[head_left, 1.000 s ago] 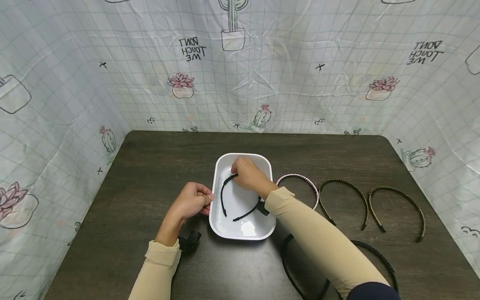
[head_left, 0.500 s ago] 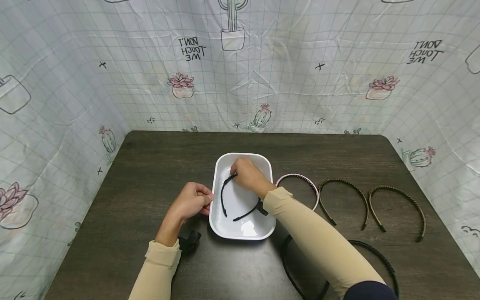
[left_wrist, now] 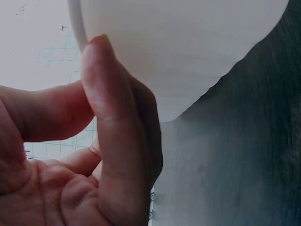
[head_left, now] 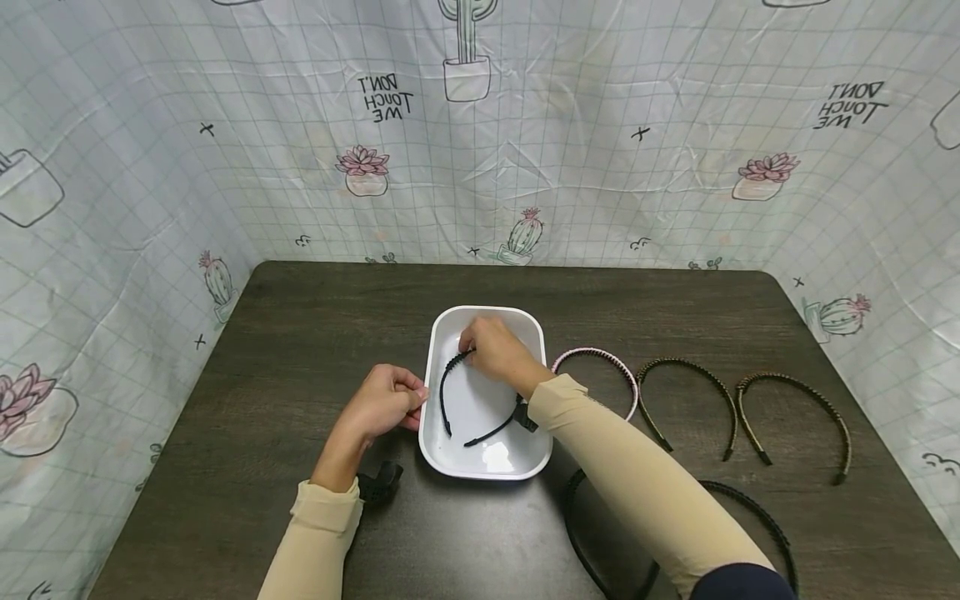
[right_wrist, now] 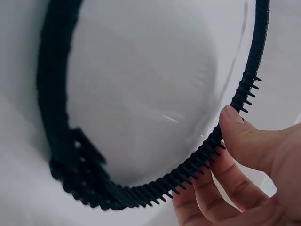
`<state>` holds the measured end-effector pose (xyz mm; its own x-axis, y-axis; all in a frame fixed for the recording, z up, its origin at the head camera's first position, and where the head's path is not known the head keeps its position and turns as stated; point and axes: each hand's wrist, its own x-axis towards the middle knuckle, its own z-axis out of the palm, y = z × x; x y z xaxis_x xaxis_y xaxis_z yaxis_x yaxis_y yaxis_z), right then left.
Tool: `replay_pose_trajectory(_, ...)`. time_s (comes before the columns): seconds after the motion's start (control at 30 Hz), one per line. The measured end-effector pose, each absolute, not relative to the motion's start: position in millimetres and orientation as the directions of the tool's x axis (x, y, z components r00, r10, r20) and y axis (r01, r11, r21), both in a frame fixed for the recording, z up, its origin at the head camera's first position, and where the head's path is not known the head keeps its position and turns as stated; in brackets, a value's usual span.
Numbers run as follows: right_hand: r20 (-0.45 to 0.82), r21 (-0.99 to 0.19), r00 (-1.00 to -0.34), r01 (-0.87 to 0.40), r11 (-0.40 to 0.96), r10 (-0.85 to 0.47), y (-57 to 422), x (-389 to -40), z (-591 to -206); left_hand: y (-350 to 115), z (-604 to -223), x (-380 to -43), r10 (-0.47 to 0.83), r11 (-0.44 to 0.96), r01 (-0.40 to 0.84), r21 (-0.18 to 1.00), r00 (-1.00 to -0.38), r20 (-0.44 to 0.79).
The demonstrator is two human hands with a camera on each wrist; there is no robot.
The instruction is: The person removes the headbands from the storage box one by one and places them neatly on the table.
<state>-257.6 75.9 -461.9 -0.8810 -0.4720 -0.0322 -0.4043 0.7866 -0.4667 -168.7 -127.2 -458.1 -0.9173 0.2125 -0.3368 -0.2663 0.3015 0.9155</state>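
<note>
A black toothed headband [head_left: 445, 392] is inside the white tray [head_left: 483, 477], its two ends toward the near side. My right hand [head_left: 498, 350] reaches into the tray and pinches the curved part between thumb and fingers. The right wrist view shows the comb teeth of the headband [right_wrist: 155, 186] against the right hand [right_wrist: 244, 174]. At the tray's left edge, my left hand [head_left: 386, 400] pinches the rim. Close up, a finger of the left hand [left_wrist: 117, 141] lies along the outside of the tray [left_wrist: 174, 61].
Right of the tray lie a pink headband [head_left: 618, 363] and two brown-gold headbands [head_left: 693, 365] [head_left: 806, 385]. Black headbands [head_left: 765, 517] lie partly under the right sleeve [head_left: 637, 475]. All rest on a dark wooden table [head_left: 337, 317] before a patterned curtain [head_left: 570, 167].
The black headband's free ends have shifted very slightly toward the near left inside the tray. Both hands keep nearly the same places and holds.
</note>
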Motion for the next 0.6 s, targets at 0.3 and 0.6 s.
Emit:
replay_pose_trajectory(0.3,-0.006,-0.488,-0.853,-0.454,0.746,-0.523,74.9,-254.9,-452.8,-127.6,-457.9,-168.9,0.227,0.290,-0.260,0.921,-0.916,-0.330)
replay_pose_trajectory(0.6,-0.023,-0.510,-0.849,-0.445,0.736,-0.529,75.1,-251.8,-446.2,-127.6,-457.1,-169.2,0.225,0.290,-0.273,0.917,-0.912,-0.342)
